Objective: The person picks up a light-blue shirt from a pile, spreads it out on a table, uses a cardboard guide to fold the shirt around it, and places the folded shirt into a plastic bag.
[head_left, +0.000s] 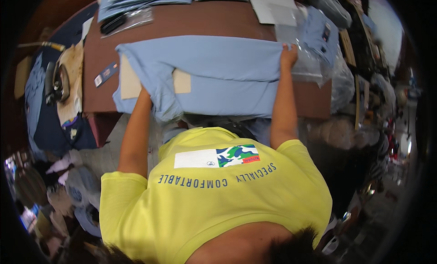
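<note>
A light blue garment (227, 59) lies spread across the brown table (205, 20), with one part folded over along its length. Beneath a hanging fold at the left, a beige card (129, 80) shows on both sides of the cloth. My left hand (144, 95) reaches in under that fold; its fingers are hidden by the fabric. At the garment's far right corner, my right hand (289, 56) is closed on the cloth edge. A dark blue hang tag (106, 74) lies on the table left of the garment.
Folded blue garments (168, 1) are stacked at the far edge, near a clear bag (136, 20) with a black item. A plastic-wrapped blue garment (318, 34) and loose clear plastic (312, 70) lie at the right. An iron (57, 84) stands on a cloth-covered surface at the left.
</note>
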